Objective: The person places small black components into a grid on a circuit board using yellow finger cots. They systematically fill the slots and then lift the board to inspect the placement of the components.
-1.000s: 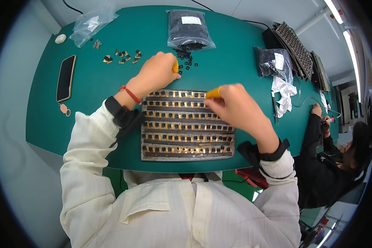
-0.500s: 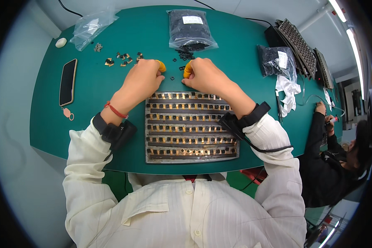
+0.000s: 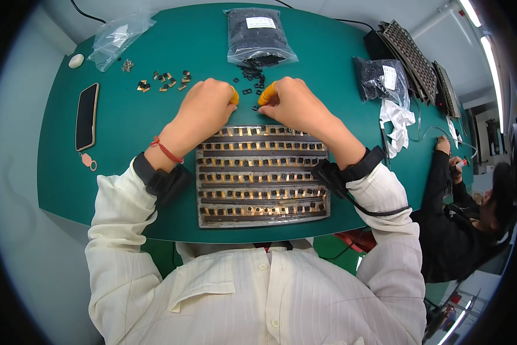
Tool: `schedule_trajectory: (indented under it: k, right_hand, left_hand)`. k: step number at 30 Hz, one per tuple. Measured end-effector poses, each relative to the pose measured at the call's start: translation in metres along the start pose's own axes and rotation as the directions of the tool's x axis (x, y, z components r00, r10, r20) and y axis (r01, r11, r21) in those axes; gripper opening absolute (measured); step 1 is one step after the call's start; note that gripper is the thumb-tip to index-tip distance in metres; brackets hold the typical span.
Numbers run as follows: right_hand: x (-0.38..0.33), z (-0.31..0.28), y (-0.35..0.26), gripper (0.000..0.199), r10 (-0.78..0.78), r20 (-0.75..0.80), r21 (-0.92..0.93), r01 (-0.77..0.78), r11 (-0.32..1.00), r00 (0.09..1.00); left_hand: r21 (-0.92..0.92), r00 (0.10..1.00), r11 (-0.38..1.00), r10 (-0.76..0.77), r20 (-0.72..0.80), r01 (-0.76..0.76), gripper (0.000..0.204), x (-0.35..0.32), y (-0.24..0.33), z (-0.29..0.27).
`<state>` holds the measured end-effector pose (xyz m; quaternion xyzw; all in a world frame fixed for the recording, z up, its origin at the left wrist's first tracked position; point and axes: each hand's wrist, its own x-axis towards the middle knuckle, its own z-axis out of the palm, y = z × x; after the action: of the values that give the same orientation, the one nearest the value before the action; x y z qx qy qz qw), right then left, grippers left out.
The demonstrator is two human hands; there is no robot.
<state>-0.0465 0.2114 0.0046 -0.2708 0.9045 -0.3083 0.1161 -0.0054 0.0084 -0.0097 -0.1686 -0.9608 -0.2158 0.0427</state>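
Head view: rowed tray [image 3: 261, 169], long axis left to right

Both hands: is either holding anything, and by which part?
It cannot be told. The right hand has its fingertips beside a small black piece, too small to show any grip; anything between the fingers of the left hand is hidden.

Hidden under right forearm [image 3: 340, 141]: far right corner of tray [image 3: 252, 218]. Cannot make out grip of left hand [image 3: 206, 106], curled beyond tray's far edge. Cannot tell contact between right hand [image 3: 296, 103] and nearest black bit [image 3: 255, 108]. Too small to read: label [image 3: 261, 22] near desk's [image 3: 143, 123] far edge. Too small to identify: tool [image 3: 461, 163] by desk's right edge. Cut off at top: cable [image 3: 85, 15] beyond desk's far left corner.
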Motion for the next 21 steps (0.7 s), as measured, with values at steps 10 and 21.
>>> schedule_trajectory:
  k: [10,21]
  right_hand:
    - [0.004,0.022,-0.006,0.018,-0.042,-0.073,-0.156,0.03,0.987,0.996]
    - [-0.007,0.011,-0.002,0.015,-0.138,-0.028,-0.152,0.132,0.98,0.99]
  left_hand:
    - [-0.131,1.0,0.991,0.001,0.006,0.0,0.016,-0.045,0.025,-0.011]
    - [-0.256,0.939,0.945,0.261,0.225,-0.201,0.009,-0.118,0.076,0.001]
